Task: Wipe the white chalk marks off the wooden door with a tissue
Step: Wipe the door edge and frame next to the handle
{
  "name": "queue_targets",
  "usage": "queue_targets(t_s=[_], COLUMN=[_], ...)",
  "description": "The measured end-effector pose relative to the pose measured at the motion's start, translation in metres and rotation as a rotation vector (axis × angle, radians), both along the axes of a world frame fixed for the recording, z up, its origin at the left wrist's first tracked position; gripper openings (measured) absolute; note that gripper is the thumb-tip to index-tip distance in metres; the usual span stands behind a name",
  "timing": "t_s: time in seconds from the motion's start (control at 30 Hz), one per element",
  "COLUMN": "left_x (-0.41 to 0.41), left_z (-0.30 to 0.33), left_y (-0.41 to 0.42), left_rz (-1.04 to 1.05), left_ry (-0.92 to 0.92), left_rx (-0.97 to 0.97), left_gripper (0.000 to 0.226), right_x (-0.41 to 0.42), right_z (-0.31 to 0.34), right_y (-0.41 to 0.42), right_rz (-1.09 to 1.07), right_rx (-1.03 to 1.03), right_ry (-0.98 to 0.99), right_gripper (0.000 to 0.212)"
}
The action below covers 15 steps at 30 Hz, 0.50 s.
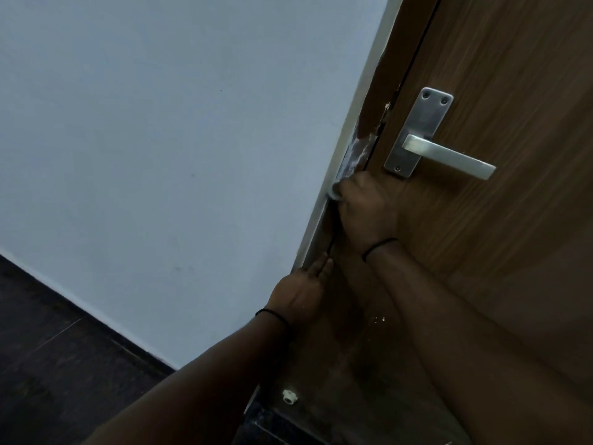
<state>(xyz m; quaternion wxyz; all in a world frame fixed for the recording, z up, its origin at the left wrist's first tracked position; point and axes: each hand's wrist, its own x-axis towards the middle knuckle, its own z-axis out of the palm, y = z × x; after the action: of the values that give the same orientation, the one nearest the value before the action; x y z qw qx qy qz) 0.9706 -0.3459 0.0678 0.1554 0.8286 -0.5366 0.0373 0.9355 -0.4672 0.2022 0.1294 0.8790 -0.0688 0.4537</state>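
A brown wooden door (500,236) fills the right side, its wooden frame running along the left edge. White chalk smears (354,152) cover the frame just left of the handle plate. My right hand (365,208) grips a small wad of white tissue (333,191) and presses it on the frame directly below the smears. Lower down, my left hand (305,292) rests on the frame with its fingers stretched out along the edge. A few small white specks (378,319) sit on the door lower down.
A metal lever handle (449,155) on its plate (417,133) sticks out to the right, just above my right hand. A pale blue-grey wall (176,155) lies left of the frame. Dark floor (57,364) is at bottom left. A small white doorstop (289,396) sits near the door's base.
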Motion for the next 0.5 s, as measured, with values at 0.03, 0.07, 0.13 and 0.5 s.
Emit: queue_targets(t_s=[0.03,0.07,0.13,0.5], left_x=[-0.001,-0.001,-0.003,-0.005], left_z=[0.001,0.001,0.002,0.014], left_y=[-0.001,0.0,0.003,0.015], left_rz=[0.007,0.011,0.006,0.01], left_ry=[0.005,0.006,-0.009,-0.006], left_rx=[-0.004,-0.005,0.007,0.073], left_gripper=[0.07,0.07,0.07,0.068], right_x=[-0.004,-0.008,-0.016,-0.006], right_z=[-0.009,-0.021,-0.032,-0.003], right_y=[0.004,0.009,0.015,0.025], right_rz=[0.009,0.004,-0.026,-0.125], right_rx=[0.014,0.02,0.015,0.095], right_ry=[0.081,0.17,0.308,0.308], right_gripper=[0.007,0.007,0.009,0.015])
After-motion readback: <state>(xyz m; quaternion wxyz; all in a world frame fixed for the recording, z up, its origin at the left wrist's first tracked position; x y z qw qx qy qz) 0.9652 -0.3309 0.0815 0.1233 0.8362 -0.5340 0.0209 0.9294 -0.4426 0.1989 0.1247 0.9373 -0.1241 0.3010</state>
